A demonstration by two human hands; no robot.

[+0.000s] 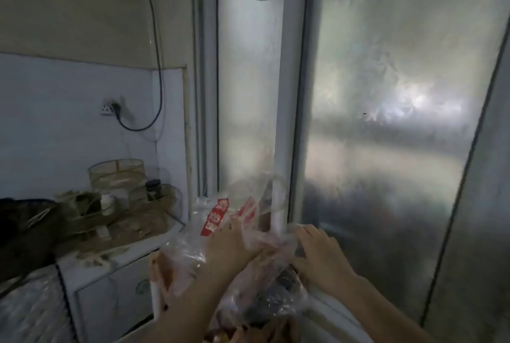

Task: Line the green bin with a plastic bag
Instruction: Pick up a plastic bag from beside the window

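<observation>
Both my hands are buried in a heap of clear plastic bags [256,273] by the frosted door [386,122]. My left hand [231,246] is pinching film and my right hand [320,257] lies flat and spread on it. This stuff looks light, floppy and clingy, so I'd grab a bag by its open edge. Can't see the green bin anywhere.

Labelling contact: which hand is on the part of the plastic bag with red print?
The left hand: it grips the clear plastic bag just below the red printed patches. The right hand rests on unprinted film.
</observation>
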